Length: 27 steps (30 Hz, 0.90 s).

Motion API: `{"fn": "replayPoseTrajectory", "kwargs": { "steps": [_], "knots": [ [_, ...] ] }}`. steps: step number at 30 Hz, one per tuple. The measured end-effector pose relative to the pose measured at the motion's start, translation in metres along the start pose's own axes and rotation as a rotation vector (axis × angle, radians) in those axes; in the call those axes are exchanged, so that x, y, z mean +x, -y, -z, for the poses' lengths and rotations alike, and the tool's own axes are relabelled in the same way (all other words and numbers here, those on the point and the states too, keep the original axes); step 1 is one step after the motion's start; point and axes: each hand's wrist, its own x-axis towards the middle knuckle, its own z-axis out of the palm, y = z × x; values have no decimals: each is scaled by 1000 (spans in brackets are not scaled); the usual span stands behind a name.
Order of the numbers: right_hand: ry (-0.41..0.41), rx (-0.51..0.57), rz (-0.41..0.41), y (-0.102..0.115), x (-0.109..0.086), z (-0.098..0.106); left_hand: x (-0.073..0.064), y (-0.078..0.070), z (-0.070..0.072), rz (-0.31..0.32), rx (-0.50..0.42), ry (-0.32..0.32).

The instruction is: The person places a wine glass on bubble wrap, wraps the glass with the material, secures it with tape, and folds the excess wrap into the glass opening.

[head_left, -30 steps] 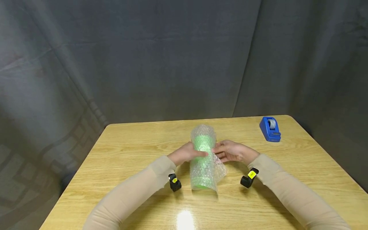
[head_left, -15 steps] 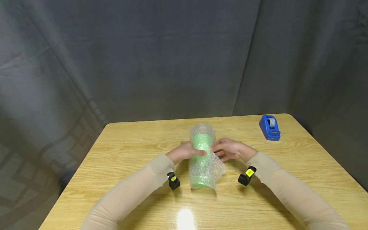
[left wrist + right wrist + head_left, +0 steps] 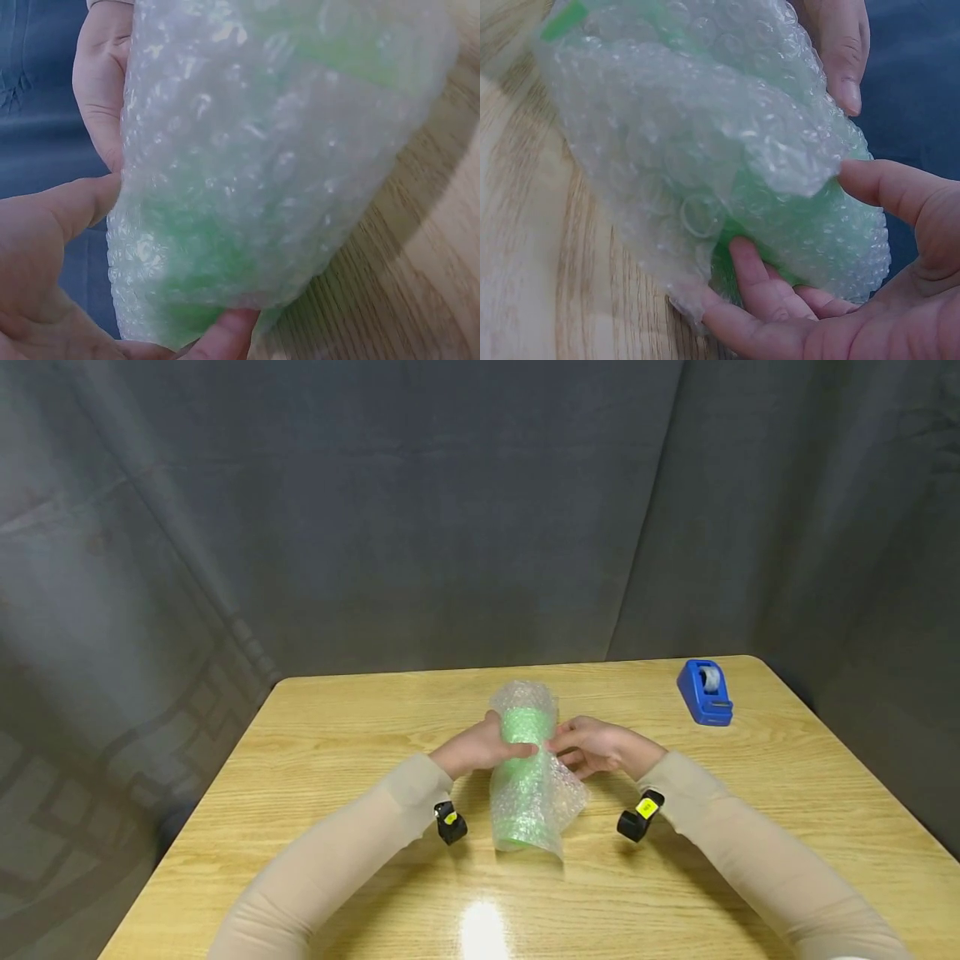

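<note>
Near the middle of the table lies a green cylinder (image 3: 525, 724), rolled in clear bubble wrap (image 3: 528, 827); what kind of thing it is stays hidden under the wrap. My left hand (image 3: 478, 748) grips the roll from its left side, thumb across the top and fingers curled beneath, as the left wrist view shows. From the right, my right hand (image 3: 600, 748) holds the loose flap (image 3: 660, 150) of the wrap. Its thumb presses the flap's edge against the roll, while the other fingers reach in under the sheet.
A blue tape dispenser (image 3: 705, 693) with a roll of clear tape stands at the table's back right. The wooden table (image 3: 360, 710) ends at a dark grey curtain (image 3: 450, 527). A black wrist camera (image 3: 450, 822) hangs beneath each forearm.
Both hands and the wrapped roll shift slightly left and up in the head view. The left thumb rises a little along the roll; both grips stay as they were.
</note>
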Motion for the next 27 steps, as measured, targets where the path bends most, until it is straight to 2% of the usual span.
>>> {"fn": "replayPoseTrajectory", "kwargs": {
  "steps": [8,21,27],
  "knots": [
    [-4,-8,-14,0,2,1,2,-1,-6,-5,121,-9],
    [-33,-49,-10,2,2,1,2,0,-7,24,86,-28],
    [-35,-83,25,3,2,1,5,4,-7,24,-5,3]
  ]
}}
